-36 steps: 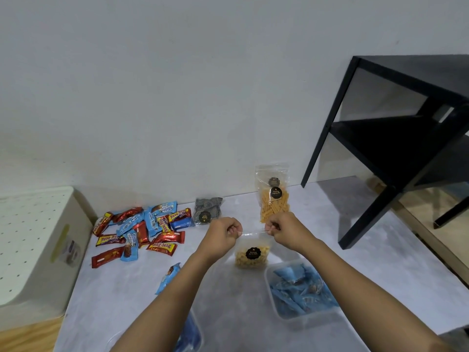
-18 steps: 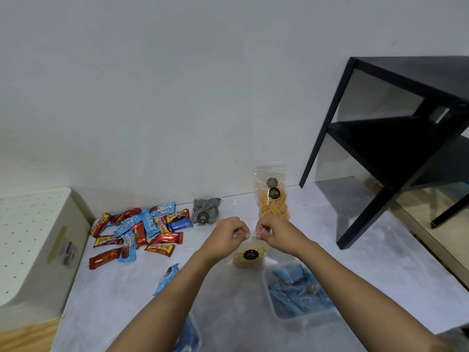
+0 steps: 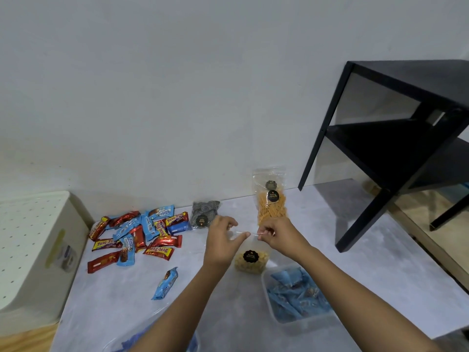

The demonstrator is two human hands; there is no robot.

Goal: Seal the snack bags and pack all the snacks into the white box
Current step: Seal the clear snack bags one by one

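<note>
A small clear snack bag (image 3: 250, 261) of yellow round snacks with a black label stands on the grey table. My right hand (image 3: 278, 235) pinches the right end of its clear top strip. My left hand (image 3: 222, 241) is at the left end with fingers parted, and its thumb touches the strip. A tall bag of orange sticks (image 3: 271, 209) leans on the wall just behind my right hand. A dark patterned bag (image 3: 204, 215) lies behind my left hand. The white box (image 3: 38, 250), with a perforated lid on it, stands at the far left.
A pile of red and blue wrapped bars (image 3: 142, 231) lies left of centre, with one blue bar (image 3: 166, 283) apart. A clear tub (image 3: 267, 290) of blue packets sits at front right, another clear tub (image 3: 152, 337) under my left arm. A black shelf (image 3: 380, 153) stands right.
My hands have come closer together along the bag's top strip. The left hand's fingers have opened from a closed pinch. The bag has stayed where it was.
</note>
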